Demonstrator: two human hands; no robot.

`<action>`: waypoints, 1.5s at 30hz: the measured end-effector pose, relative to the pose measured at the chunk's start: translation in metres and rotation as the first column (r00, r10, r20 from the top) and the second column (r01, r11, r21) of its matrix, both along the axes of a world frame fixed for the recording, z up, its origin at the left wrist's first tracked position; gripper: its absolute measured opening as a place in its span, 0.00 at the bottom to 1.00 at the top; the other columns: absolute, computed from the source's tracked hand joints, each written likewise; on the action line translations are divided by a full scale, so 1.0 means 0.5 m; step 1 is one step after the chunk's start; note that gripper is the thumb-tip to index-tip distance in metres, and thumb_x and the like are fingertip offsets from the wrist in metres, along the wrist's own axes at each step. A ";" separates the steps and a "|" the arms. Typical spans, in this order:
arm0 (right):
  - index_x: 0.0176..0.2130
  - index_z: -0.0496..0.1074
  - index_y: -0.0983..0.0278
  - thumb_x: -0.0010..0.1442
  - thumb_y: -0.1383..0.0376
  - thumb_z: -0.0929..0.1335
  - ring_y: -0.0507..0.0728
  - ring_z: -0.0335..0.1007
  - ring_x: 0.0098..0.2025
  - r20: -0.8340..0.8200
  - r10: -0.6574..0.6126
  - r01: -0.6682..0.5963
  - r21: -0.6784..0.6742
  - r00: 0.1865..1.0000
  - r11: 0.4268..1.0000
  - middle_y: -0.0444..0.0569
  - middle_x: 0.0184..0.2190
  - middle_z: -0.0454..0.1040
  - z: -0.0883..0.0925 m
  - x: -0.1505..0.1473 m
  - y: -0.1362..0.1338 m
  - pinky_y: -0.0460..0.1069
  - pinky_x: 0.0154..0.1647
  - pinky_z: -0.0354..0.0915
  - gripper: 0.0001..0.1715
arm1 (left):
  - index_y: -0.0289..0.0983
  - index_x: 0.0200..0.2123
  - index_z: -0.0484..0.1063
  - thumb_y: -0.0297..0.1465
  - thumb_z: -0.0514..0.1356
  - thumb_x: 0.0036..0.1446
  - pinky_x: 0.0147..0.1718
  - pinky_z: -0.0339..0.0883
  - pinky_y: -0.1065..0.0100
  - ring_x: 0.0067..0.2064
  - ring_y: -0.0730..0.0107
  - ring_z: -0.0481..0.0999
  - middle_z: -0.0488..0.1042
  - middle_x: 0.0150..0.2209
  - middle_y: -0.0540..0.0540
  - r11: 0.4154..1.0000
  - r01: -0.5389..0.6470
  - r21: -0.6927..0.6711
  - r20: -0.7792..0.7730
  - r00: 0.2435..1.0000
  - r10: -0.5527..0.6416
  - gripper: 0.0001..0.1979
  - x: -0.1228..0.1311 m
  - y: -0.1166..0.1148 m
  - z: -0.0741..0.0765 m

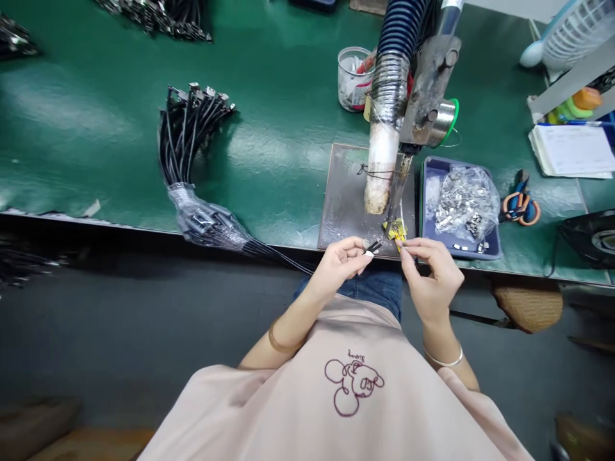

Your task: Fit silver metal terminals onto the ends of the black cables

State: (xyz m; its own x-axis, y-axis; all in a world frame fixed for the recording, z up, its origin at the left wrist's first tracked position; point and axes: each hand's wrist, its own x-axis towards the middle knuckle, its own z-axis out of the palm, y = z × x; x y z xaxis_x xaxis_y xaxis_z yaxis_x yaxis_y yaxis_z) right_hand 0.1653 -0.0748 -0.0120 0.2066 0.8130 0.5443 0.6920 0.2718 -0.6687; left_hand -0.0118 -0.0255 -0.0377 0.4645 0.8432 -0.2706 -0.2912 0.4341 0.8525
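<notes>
My left hand (346, 261) is closed in a pinch on black cable ends (373, 247), which stick out past the thumb. To its right, my right hand (431, 272) has thumb and finger pressed together at a small yellow piece (396, 229) under the soldering stand. Whatever lies in that pinch is too small to make out. A bundle of black cables (185, 137) with metal connectors rests on the left, wrapped in clear plastic (206, 221); some cables run from it toward my left hand. Both hands are at the front edge of a dark work plate (343, 192).
A ribbed extraction hose (394, 70) and a solder spool (444, 121) hang over the plate. A blue tray (485, 251) holds a bag of metal connectors (466, 195). Orange-handled cutters (521, 208), a paper pad (576, 150), a tub (353, 83) and more cables (161, 16) lie around.
</notes>
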 end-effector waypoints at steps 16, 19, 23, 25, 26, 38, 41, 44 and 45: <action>0.35 0.78 0.59 0.64 0.65 0.71 0.56 0.78 0.42 -0.306 0.083 -0.149 -0.200 0.948 0.968 0.48 0.40 0.78 -0.021 -0.013 0.000 0.51 0.42 0.77 0.04 | 0.33 0.29 0.77 0.33 0.69 0.53 0.27 0.61 0.74 0.25 0.79 0.65 0.70 0.23 0.52 0.973 -0.044 0.226 -0.180 0.980 0.086 0.09 0.028 -0.009 0.014; 0.36 0.78 0.58 0.64 0.66 0.71 0.57 0.77 0.43 -0.247 0.077 -0.125 -0.183 0.966 0.975 0.48 0.41 0.78 -0.025 -0.017 -0.003 0.54 0.46 0.77 0.04 | 0.34 0.29 0.75 0.34 0.67 0.56 0.26 0.62 0.75 0.24 0.78 0.65 0.69 0.22 0.53 0.970 -0.058 0.236 -0.203 0.973 0.108 0.09 0.031 -0.012 0.017; 0.36 0.78 0.59 0.64 0.64 0.71 0.56 0.79 0.42 -0.401 0.039 -0.131 -0.205 0.915 0.970 0.49 0.41 0.77 -0.026 -0.007 0.001 0.52 0.44 0.78 0.04 | 0.34 0.32 0.76 0.34 0.67 0.57 0.28 0.66 0.75 0.25 0.78 0.67 0.72 0.25 0.51 0.965 -0.074 0.250 -0.172 0.978 0.119 0.09 0.032 -0.013 0.019; 0.36 0.79 0.60 0.64 0.63 0.72 0.55 0.79 0.42 -0.467 0.070 -0.202 -0.238 0.881 0.950 0.49 0.42 0.77 -0.026 -0.001 0.004 0.50 0.43 0.78 0.05 | 0.33 0.32 0.76 0.33 0.67 0.57 0.32 0.69 0.74 0.28 0.76 0.70 0.75 0.27 0.50 0.959 -0.063 0.278 -0.182 0.976 0.117 0.08 0.031 -0.014 0.019; 0.35 0.79 0.60 0.63 0.63 0.72 0.55 0.79 0.42 -0.485 0.090 -0.236 -0.249 0.870 0.939 0.49 0.41 0.78 -0.026 0.001 0.005 0.49 0.42 0.78 0.04 | 0.33 0.31 0.76 0.33 0.67 0.57 0.33 0.69 0.73 0.29 0.75 0.71 0.75 0.28 0.49 0.954 -0.057 0.293 -0.196 0.973 0.118 0.08 0.030 -0.015 0.019; 0.35 0.78 0.61 0.61 0.63 0.74 0.54 0.80 0.41 -0.540 0.135 -0.321 -0.268 0.831 0.908 0.49 0.42 0.78 -0.027 0.009 0.008 0.49 0.45 0.79 0.04 | 0.34 0.30 0.75 0.29 0.64 0.59 0.26 0.63 0.74 0.28 0.73 0.72 0.76 0.29 0.47 0.856 0.024 0.516 -0.306 0.939 0.158 0.06 0.019 -0.014 0.014; 0.35 0.78 0.61 0.62 0.65 0.73 0.54 0.80 0.41 -0.463 0.190 -0.355 -0.299 0.866 0.886 0.48 0.41 0.78 -0.015 0.026 0.009 0.49 0.44 0.78 0.02 | 0.35 0.34 0.79 0.28 0.63 0.62 0.27 0.64 0.72 0.28 0.72 0.73 0.79 0.30 0.46 0.715 0.124 0.688 -0.364 0.911 0.192 0.05 0.013 -0.011 0.008; 0.35 0.78 0.60 0.62 0.67 0.71 0.55 0.79 0.43 -0.273 0.235 -0.322 -0.341 0.933 0.883 0.49 0.42 0.78 -0.002 0.032 0.006 0.50 0.44 0.78 0.03 | 0.36 0.37 0.80 0.27 0.59 0.65 0.34 0.69 0.68 0.32 0.68 0.77 0.80 0.32 0.44 0.570 0.252 0.782 -0.450 0.861 0.237 0.08 0.013 -0.016 0.000; 0.35 0.78 0.60 0.62 0.67 0.71 0.55 0.78 0.43 -0.238 0.227 -0.300 -0.336 0.944 0.893 0.49 0.42 0.78 0.000 0.029 0.004 0.50 0.44 0.78 0.03 | 0.36 0.38 0.80 0.26 0.58 0.66 0.37 0.70 0.67 0.34 0.66 0.79 0.81 0.33 0.43 0.548 0.262 0.794 -0.459 0.850 0.259 0.09 0.016 -0.020 -0.001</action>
State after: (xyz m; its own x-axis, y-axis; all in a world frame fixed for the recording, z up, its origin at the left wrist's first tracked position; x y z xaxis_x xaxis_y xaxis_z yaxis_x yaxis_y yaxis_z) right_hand 0.1800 -0.0729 -0.0120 0.0256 0.9844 0.1740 0.4812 0.1404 -0.8653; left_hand -0.0040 -0.0354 -0.0383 0.4918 0.7978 0.3488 0.2565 -0.5156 0.8175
